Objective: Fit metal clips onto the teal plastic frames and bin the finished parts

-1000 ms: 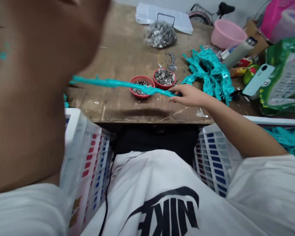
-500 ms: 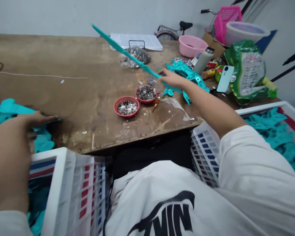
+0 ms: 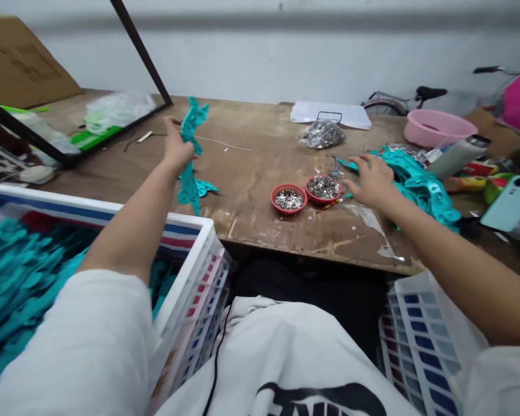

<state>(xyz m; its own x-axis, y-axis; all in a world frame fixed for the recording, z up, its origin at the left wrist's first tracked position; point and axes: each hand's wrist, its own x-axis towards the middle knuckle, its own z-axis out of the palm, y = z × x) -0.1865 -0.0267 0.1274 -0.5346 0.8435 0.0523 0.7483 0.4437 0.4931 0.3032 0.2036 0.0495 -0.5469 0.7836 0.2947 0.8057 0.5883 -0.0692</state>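
My left hand (image 3: 178,144) is closed around a turquoise plastic piece (image 3: 189,184) with rounded lobes, held upright over the left part of the table. Part of another turquoise piece shows just behind its lower end. On the right, my right hand (image 3: 375,182) is open with its fingers spread, palm down, beside a pile of turquoise pieces (image 3: 420,182). A turquoise tip pokes out by its fingers; whether they touch it is unclear. Left of that hand stand two red baskets, one (image 3: 288,200) with shiny small metal parts, the other (image 3: 323,188) with greyer ones.
A white crate (image 3: 208,231) full of turquoise pieces stands at my left, another white crate (image 3: 429,323) at my right. Farther back are a bag of metal parts (image 3: 323,134), a pink basin (image 3: 439,128), a bottle (image 3: 459,157) and a phone (image 3: 509,202). A dark frame (image 3: 143,52) rises at left.
My view has swung left. My left hand has lifted a turquoise piece up from near the left crate. The long turquoise strip has left my right hand, which is now lower and open.
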